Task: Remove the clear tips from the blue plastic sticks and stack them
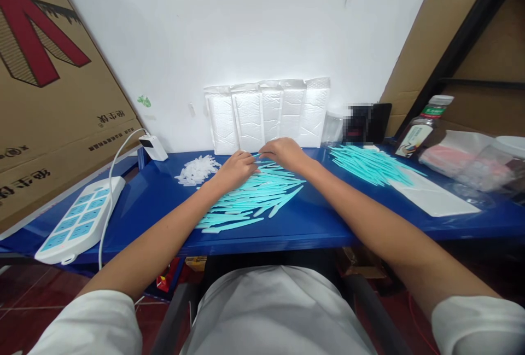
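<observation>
My left hand point(240, 169) is closed, its fingers curled above a spread pile of thin teal sticks point(246, 202) with flattened ends, shaped like eyebrow razors. Against it, at the far edge of the pile, my right hand point(284, 152) pinches with bent fingers. Between the fingertips of both hands a bit of a teal stick point(256, 155) shows; most of it is hidden by the fingers. Left of my left hand lies a heap of small translucent white pieces point(199, 170). A second, neater pile of teal sticks point(365, 164) rests farther right, partly over a white sheet point(437, 193).
White padded mailers point(268, 114) lean on the wall behind my hands. A power strip point(82, 218) with a white cable and a small white device point(153, 147) are at left. A bottle point(424, 125), plastic bags and a clear container point(332, 128) stand right on the blue table point(156, 202).
</observation>
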The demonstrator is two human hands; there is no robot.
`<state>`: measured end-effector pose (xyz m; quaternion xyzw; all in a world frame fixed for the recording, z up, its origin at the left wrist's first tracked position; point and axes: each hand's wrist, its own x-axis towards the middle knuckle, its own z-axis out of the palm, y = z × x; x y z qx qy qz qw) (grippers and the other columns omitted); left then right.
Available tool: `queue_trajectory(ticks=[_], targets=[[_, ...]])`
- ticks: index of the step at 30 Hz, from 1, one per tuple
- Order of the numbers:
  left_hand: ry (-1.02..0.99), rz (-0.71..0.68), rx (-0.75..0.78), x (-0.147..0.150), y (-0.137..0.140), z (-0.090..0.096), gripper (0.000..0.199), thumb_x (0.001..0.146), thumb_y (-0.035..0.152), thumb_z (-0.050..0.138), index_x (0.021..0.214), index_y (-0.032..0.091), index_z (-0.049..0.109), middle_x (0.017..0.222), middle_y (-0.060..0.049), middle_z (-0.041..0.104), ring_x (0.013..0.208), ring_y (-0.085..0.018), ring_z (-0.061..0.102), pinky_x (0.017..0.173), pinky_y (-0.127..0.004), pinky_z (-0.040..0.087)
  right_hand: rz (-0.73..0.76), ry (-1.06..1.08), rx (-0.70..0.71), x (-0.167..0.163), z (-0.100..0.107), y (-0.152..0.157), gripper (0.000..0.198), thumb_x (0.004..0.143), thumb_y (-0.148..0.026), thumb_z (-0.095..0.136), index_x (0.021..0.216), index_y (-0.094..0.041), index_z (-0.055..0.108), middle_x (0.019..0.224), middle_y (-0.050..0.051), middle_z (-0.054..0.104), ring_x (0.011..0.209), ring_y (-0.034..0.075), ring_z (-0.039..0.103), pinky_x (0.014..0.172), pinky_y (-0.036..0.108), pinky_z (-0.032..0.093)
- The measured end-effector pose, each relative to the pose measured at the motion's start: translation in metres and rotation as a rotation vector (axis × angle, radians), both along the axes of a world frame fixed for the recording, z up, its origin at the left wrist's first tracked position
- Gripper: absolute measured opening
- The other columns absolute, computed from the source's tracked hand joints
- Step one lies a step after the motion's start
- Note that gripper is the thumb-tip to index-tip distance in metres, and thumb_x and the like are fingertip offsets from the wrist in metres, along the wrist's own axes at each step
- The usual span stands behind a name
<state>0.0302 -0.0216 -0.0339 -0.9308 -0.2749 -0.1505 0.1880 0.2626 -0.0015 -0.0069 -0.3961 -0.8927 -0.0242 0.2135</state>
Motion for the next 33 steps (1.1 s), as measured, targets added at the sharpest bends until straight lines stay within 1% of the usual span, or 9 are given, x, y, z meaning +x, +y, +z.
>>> queue_trajectory(ticks=[2, 4, 8, 13, 18, 22, 27, 30, 33], targets=[[0.003, -0.021, 0.075, -0.001, 0.003, -0.002, 0.037, 0.111, 0.036, 0.049, 0.093, 0.017, 0.076, 0.093, -0.013, 0.071, 0.098, -0.027, 0.063, 0.094, -0.043, 0.045, -0.007, 0.050, 0.078, 0.008, -0.001, 0.008, 0.036, 0.107, -0.045, 0.057, 0.114, -0.021, 0.082, 0.112, 0.012, 0.081, 0.107, 0.028, 0.071, 0.087, 0.032, 0.042], [-0.009, -0.055, 0.157, -0.003, 0.007, -0.004, 0.036, 0.110, 0.034, 0.051, 0.092, 0.016, 0.076, 0.090, -0.011, 0.071, 0.096, -0.025, 0.063, 0.100, -0.045, 0.046, -0.095, 0.111, 0.122, 0.024, -0.005, 0.022, 0.044, 0.112, -0.045, 0.047, 0.111, -0.018, 0.081, 0.109, 0.013, 0.081, 0.104, 0.027, 0.071, 0.086, 0.032, 0.042], [-0.035, -0.098, 0.253, -0.006, 0.011, -0.007, 0.034, 0.111, 0.031, 0.051, 0.092, 0.016, 0.076, 0.089, -0.008, 0.071, 0.093, -0.021, 0.065, 0.116, -0.049, 0.041, -0.367, 0.073, -0.022, 0.064, -0.025, 0.056, 0.043, 0.112, -0.033, 0.041, 0.114, -0.013, 0.079, 0.113, 0.015, 0.080, 0.104, 0.026, 0.071, 0.085, 0.032, 0.044], [-0.028, -0.122, 0.268, -0.002, 0.012, -0.009, 0.027, 0.109, 0.030, 0.056, 0.095, 0.017, 0.075, 0.089, -0.006, 0.070, 0.093, -0.020, 0.065, 0.119, -0.050, 0.043, -0.385, -0.037, -0.125, 0.081, -0.050, 0.080, 0.030, 0.102, -0.029, 0.063, 0.123, -0.013, 0.079, 0.127, 0.018, 0.075, 0.120, 0.029, 0.065, 0.099, 0.032, 0.045], [-0.029, -0.161, 0.263, 0.000, 0.008, -0.008, 0.024, 0.109, 0.030, 0.057, 0.098, 0.016, 0.074, 0.091, -0.006, 0.071, 0.094, -0.020, 0.066, 0.119, -0.052, 0.045, -0.409, -0.046, -0.181, 0.075, -0.054, 0.088, 0.026, 0.099, -0.029, 0.069, 0.111, -0.009, 0.082, 0.123, 0.022, 0.074, 0.122, 0.031, 0.063, 0.103, 0.035, 0.045], [-0.033, -0.190, 0.261, 0.001, 0.006, -0.008, 0.026, 0.109, 0.028, 0.056, 0.095, 0.015, 0.074, 0.090, -0.007, 0.071, 0.093, -0.019, 0.066, 0.120, -0.051, 0.045, -0.390, -0.006, -0.253, 0.079, -0.046, 0.086, 0.021, 0.098, -0.026, 0.069, 0.091, -0.010, 0.080, 0.105, 0.022, 0.079, 0.107, 0.031, 0.069, 0.094, 0.034, 0.049], [-0.037, -0.212, 0.257, 0.005, 0.002, -0.009, 0.025, 0.109, 0.028, 0.056, 0.094, 0.015, 0.073, 0.089, -0.007, 0.070, 0.093, -0.019, 0.065, 0.118, -0.049, 0.046, -0.321, 0.144, -0.320, 0.086, -0.025, 0.074, 0.022, 0.107, -0.031, 0.056, 0.107, -0.014, 0.069, 0.092, 0.012, 0.080, 0.079, 0.020, 0.072, 0.076, 0.028, 0.052], [-0.026, -0.210, 0.265, 0.007, -0.001, -0.008, 0.026, 0.109, 0.028, 0.056, 0.093, 0.015, 0.072, 0.088, -0.007, 0.069, 0.091, -0.019, 0.064, 0.118, -0.049, 0.046, -0.159, 0.365, -0.363, 0.086, -0.007, 0.063, 0.028, 0.105, -0.043, 0.060, 0.102, -0.017, 0.066, 0.086, 0.009, 0.078, 0.066, 0.016, 0.066, 0.066, 0.027, 0.052], [-0.013, -0.209, 0.270, 0.008, -0.003, -0.007, 0.026, 0.109, 0.029, 0.055, 0.093, 0.016, 0.072, 0.088, -0.006, 0.069, 0.091, -0.020, 0.063, 0.117, -0.048, 0.045, 0.047, 0.582, -0.388, 0.083, 0.007, 0.052, 0.036, 0.093, -0.053, 0.075, 0.091, -0.017, 0.069, 0.083, 0.009, 0.077, 0.066, 0.016, 0.063, 0.065, 0.029, 0.052]])
